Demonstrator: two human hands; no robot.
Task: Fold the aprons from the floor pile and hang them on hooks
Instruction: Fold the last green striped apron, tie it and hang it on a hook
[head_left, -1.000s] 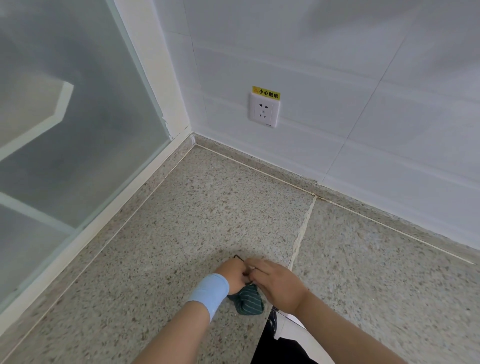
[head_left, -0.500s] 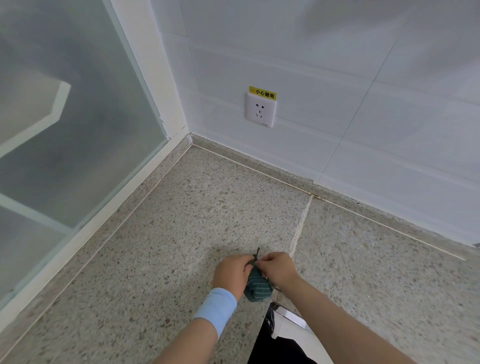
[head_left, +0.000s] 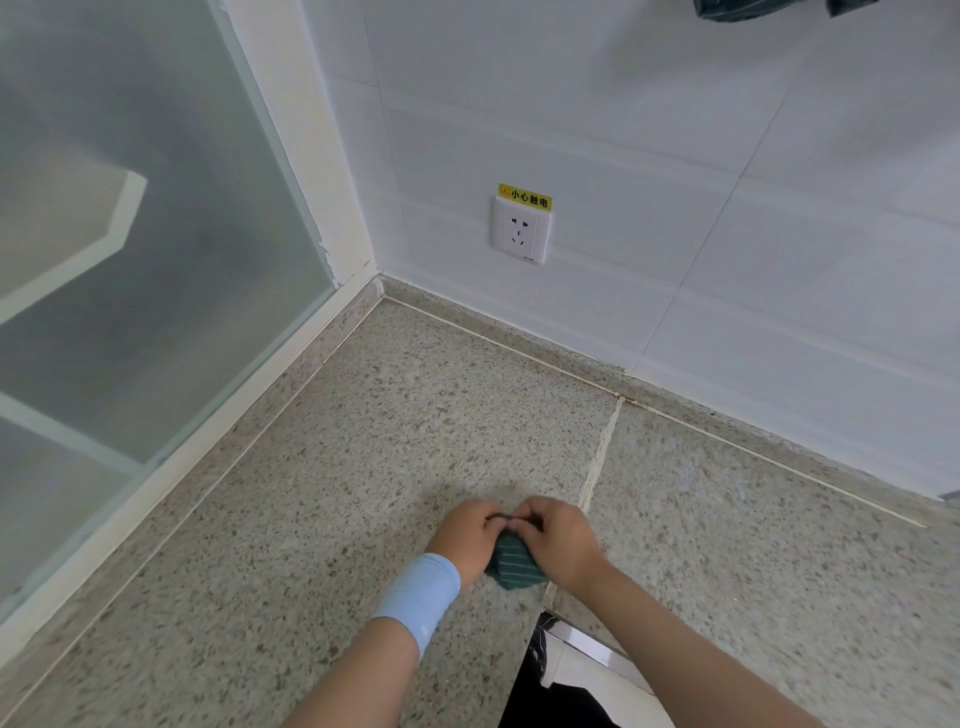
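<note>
Pinching a thin dark strap between curled fingertips, the left hand and the right hand meet low in the middle of the view, knuckles nearly touching; neither hand is spread, and both have fingers and thumbs drawn in on the strap.

Item held: one dark green, pale-striped folded apron bundle, small and tight, wedged between the two palms and partly hidden by them; the strap runs across its top; whether its lower corner touches the floor cannot be told.

Left wrist: one light blue fabric wristband; right forearm bare.

Surface beneath: speckled beige-grey stone floor, crossed by a pale grout seam that passes just right of the hands.

Back wall: large white glossy tiles; mounted on them, one white square electrical socket, with a yellow warning label with black characters touching its upper edge.

Left side: frosted glass panel in a cream frame, meeting the tiles at the corner.

Top edge, right: two dark cloth pieces, only their lower ends in view, high against the wall and well apart from the hands; what holds them is out of view.

Bottom edge: black and white clothing of the person, below the right forearm.
</note>
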